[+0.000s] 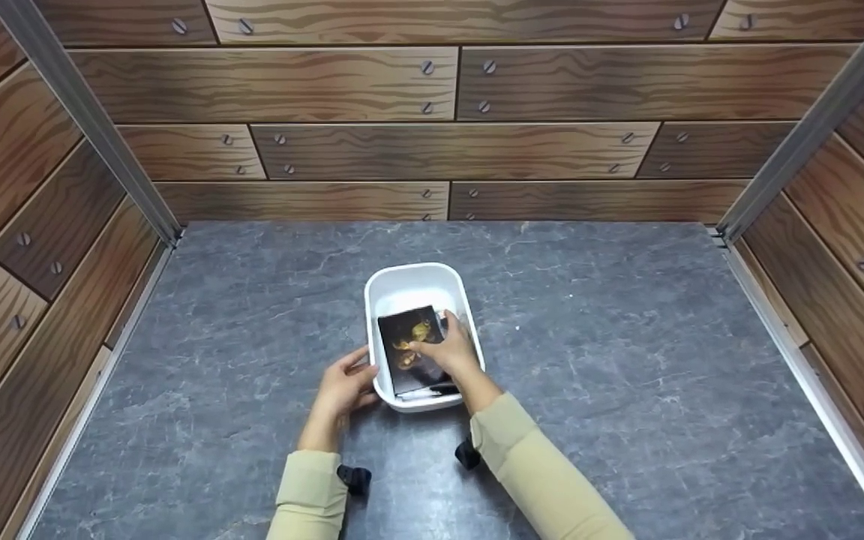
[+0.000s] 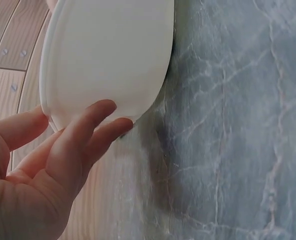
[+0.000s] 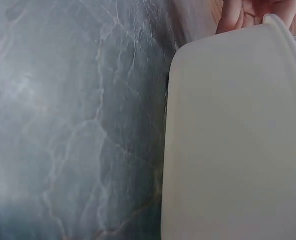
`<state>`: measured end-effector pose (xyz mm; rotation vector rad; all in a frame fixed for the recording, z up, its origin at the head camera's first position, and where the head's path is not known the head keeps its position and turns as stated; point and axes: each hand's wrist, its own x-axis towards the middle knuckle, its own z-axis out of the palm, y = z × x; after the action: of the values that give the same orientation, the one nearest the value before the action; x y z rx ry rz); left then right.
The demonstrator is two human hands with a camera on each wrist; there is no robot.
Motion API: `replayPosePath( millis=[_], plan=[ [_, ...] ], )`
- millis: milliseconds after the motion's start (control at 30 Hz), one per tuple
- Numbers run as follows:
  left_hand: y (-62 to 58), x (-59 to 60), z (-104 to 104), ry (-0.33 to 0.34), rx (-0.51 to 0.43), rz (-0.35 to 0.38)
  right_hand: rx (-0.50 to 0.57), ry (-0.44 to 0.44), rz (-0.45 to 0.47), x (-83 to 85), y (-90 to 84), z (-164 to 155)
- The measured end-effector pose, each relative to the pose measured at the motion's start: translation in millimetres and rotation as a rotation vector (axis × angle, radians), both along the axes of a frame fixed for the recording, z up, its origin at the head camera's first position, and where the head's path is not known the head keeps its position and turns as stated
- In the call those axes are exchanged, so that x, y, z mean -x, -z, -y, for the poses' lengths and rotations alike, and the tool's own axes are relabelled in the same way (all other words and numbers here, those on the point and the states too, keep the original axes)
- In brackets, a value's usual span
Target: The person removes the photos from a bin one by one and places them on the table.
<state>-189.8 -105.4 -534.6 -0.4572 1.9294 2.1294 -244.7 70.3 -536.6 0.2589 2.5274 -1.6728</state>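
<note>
A white plastic tub [image 1: 413, 274] stands on the grey marbled table. Inside its near half lies a flat black book-like item [image 1: 402, 375] with a golden picture on its face, slightly turned, over something pale at the near end. My right hand [image 1: 454, 351] reaches over the tub's right side and grips this item, thumb on its face and fingers at its right edge. My left hand [image 1: 343, 386] holds the tub's near left corner. In the left wrist view the thumb is at the rim and the fingers [image 2: 95, 112] press the outer wall. The right wrist view hides the right hand.
The marbled tabletop [image 1: 612, 360] stretches around the tub. Wood-patterned panels [image 1: 349, 82] enclose it at the back and both sides, with metal posts [image 1: 94, 112] at the back corners. A black strap [image 1: 355, 478] shows by the left sleeve.
</note>
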Motion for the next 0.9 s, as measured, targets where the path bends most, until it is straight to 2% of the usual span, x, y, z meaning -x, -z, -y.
replayPosePath(
  millis=[233, 367, 700, 900],
  plan=[
    [-1.5, 0.8, 0.9, -0.003, -0.011, -0.007, -0.212, -0.039, 0.031, 8.8, 1.6, 4.0],
    [-1.5, 0.7, 1.0, 0.003, -0.005, -0.008, -0.273, -0.064, 0.026, 11.0, 3.4, 4.9],
    [-1.9, 0.4, 0.0, -0.003, -0.009, -0.004, -0.143, -0.049, 0.018, 12.6, 6.8, 4.7],
    [-1.9, -1.2, -0.8, 0.002, -0.013, -0.016, -0.171, -0.042, 0.016, 10.1, 5.0, 3.5]
  ],
)
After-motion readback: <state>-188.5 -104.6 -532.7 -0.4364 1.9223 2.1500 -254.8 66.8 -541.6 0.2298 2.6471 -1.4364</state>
